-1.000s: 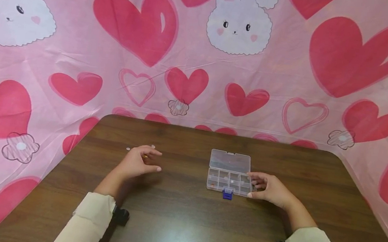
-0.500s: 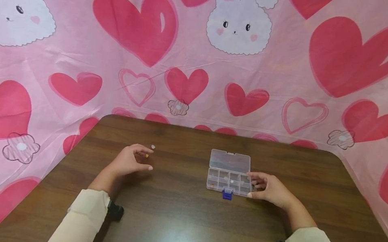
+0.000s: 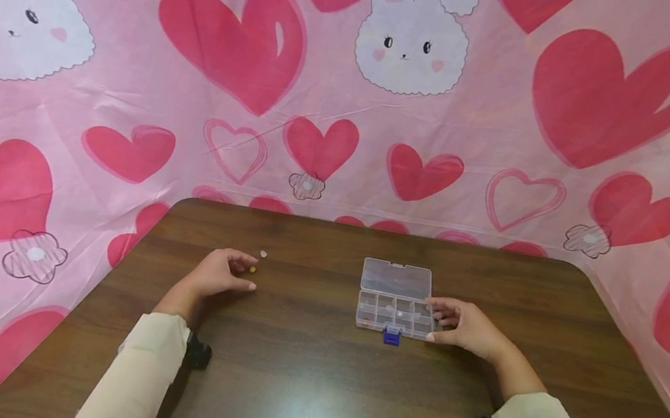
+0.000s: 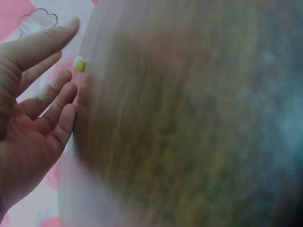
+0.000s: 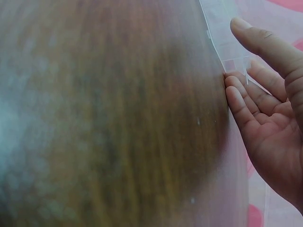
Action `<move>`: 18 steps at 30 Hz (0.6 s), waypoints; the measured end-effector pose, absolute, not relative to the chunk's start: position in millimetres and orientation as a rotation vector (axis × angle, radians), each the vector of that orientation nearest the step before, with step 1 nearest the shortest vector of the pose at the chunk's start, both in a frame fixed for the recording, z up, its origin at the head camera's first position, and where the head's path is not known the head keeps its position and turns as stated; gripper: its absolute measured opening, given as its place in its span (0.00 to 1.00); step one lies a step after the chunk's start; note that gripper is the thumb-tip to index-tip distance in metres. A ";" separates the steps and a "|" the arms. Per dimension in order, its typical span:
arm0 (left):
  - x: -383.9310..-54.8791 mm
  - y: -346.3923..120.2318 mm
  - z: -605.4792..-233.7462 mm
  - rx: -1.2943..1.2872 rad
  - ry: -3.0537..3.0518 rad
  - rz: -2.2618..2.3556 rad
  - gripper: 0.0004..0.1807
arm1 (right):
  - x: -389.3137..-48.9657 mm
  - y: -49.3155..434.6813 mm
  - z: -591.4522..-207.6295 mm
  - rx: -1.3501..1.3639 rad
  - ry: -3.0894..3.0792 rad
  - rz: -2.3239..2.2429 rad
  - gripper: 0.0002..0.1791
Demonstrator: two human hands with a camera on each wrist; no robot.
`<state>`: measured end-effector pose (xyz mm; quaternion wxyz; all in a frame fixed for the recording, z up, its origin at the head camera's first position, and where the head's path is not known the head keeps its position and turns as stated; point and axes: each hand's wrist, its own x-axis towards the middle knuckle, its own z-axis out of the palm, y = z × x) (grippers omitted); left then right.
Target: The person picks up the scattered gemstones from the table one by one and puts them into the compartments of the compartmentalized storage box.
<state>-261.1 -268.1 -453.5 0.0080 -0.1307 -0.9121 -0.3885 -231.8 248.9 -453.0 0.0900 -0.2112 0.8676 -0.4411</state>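
Observation:
My left hand (image 3: 220, 274) hovers at the left of the table, thumb and index finger apart with a gap between them. Just beyond its fingertips is a small yellow bead (image 3: 253, 269), also in the left wrist view as a yellow bead (image 4: 80, 66). A little farther back lies a small whitish piece (image 3: 263, 254). Right of the middle stands a clear plastic compartment box (image 3: 397, 279), lid raised at the back, blue latch (image 3: 391, 337) at the front. My right hand (image 3: 468, 327) holds its right end between thumb and fingers.
Inside the box, a small orange piece (image 3: 366, 320) sits in a front left compartment and a white piece (image 3: 400, 314) near the middle. The brown wooden table (image 3: 300, 374) ends against a pink cloth (image 3: 479, 129) with hearts and rabbits.
My left hand has shifted left, uncovering the yellow bead and hiding a whitish bit that showed to its left. The right hand and the box have stayed put.

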 end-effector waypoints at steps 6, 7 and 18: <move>-264.0 -268.9 -454.7 -0.437 -2.901 -1.143 0.26 | -232.8 249.8 -454.2 -0.639 2.574 -1.316 0.36; -264.9 -268.7 -454.9 -0.444 -2.908 -1.120 0.26 | -232.9 249.8 -454.5 -0.642 2.575 -1.317 0.36; -266.5 -266.9 -456.6 -0.498 -2.876 -0.977 0.14 | -232.8 249.4 -455.0 -0.647 2.578 -1.316 0.36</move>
